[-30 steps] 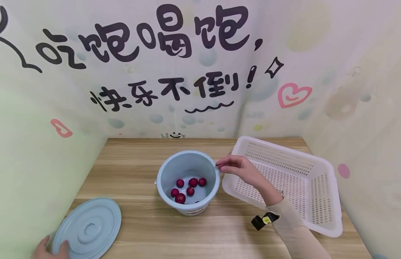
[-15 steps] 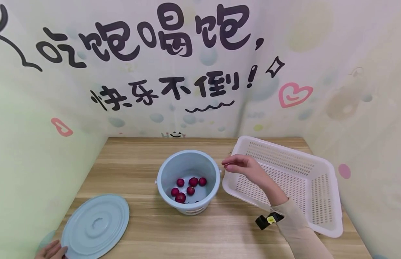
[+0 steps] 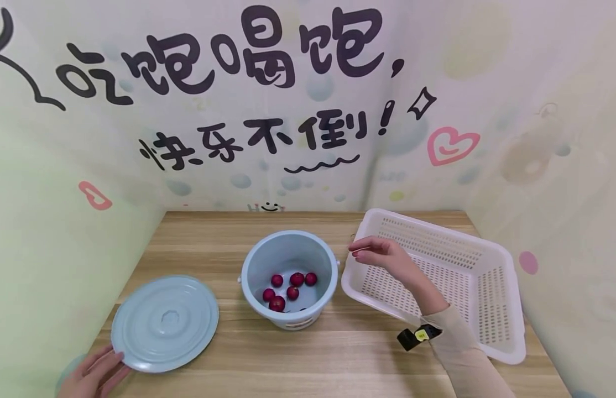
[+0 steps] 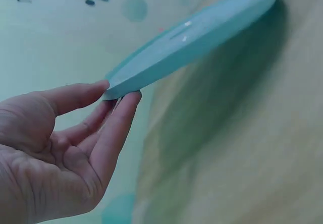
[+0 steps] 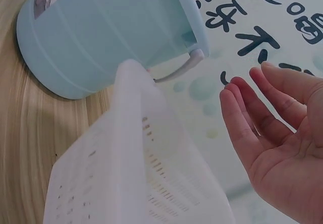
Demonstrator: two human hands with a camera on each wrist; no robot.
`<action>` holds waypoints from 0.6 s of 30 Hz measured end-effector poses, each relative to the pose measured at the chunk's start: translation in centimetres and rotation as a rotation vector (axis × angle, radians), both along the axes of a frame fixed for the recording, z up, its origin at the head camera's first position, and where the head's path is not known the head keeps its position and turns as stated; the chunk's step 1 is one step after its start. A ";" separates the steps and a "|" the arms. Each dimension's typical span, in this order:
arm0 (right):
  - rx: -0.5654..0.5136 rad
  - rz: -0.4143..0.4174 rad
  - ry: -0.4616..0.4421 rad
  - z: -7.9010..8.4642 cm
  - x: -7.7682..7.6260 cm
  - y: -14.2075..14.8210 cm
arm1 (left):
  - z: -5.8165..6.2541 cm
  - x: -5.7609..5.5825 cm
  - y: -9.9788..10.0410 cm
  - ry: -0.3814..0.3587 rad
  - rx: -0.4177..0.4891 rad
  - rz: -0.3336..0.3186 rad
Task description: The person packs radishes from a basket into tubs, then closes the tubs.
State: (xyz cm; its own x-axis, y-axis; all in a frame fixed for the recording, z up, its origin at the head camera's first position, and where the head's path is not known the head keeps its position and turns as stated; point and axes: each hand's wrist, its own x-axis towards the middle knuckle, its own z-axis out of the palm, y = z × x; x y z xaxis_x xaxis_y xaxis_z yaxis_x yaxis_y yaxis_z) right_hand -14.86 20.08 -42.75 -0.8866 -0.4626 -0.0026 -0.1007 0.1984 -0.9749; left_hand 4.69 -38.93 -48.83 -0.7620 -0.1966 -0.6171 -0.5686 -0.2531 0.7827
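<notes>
My left hand (image 3: 93, 373) pinches the near-left edge of a round light-blue lid (image 3: 163, 345). In the left wrist view the lid (image 4: 202, 37) is raised off the wooden surface and casts a shadow below it. A light-blue bucket (image 3: 290, 247) stands in the middle, its top uncovered. Several small dark-red round fruits (image 3: 277, 303) lie on its bottom. To the right of the bucket, my right hand (image 3: 390, 260) hovers over the left rim of the white basket with its fingers loosely bent. Nothing is between the fingers of that right hand (image 5: 282, 118).
A white perforated basket (image 3: 517, 309) stands at the right, its left edge close to the bucket. The wooden tabletop (image 3: 228, 359) meets printed fabric walls (image 3: 308, 188) at the back and sides. The bucket's handle (image 5: 181, 67) hangs on the side by the basket.
My left hand has carried the lid up and to the right, toward the bucket. My right hand has drawn back from the bucket's rim to the right.
</notes>
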 end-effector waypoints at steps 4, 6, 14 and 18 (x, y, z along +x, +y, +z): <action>-0.034 -0.021 -0.021 -0.2 -0.1 0.9 | 1.2 -0.9 1.3 0.220 0.072 -0.051; -0.050 -0.035 -0.034 -0.3 -0.1 1.3 | 1.8 -1.4 2.1 0.326 0.114 -0.056; -0.088 -0.073 -0.060 -0.8 -0.1 2.4 | 4.2 -4.1 6.8 0.582 0.181 -0.026; -0.108 -0.085 -0.071 -1.0 -0.1 2.9 | 5.1 -5.4 9.4 0.689 0.214 0.003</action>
State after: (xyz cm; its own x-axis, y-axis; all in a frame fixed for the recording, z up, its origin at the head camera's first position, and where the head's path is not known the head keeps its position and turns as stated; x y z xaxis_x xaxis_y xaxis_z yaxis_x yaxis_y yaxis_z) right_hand -14.93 23.00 -43.74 -0.9220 -0.3867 -0.0210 -0.0180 0.0968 -0.9951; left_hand -0.76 -29.50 -43.76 -0.9916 -0.1276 -0.0214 0.0375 -0.4418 0.8963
